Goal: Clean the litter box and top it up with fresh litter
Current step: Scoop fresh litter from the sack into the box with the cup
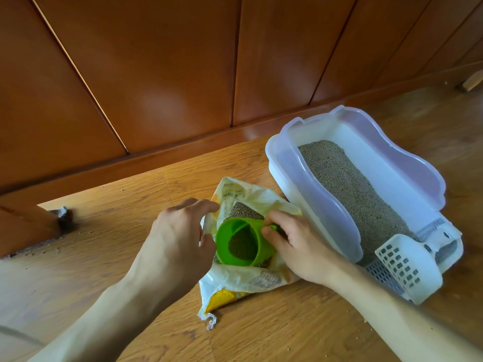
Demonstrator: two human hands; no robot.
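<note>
Hands: two, right [295,246] gripping one green cup [241,244], left [180,239] holding one bag [235,279]

wood floor [130,205]: litter bag [235,280], litter box [285,173], scattered granules.

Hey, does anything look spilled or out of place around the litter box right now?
Yes, slightly. Loose litter grains are scattered on the wooden floor near the litter box and bag. A crumpled scrap also lies by the wooden furniture at left. Nothing else stands out.
</note>
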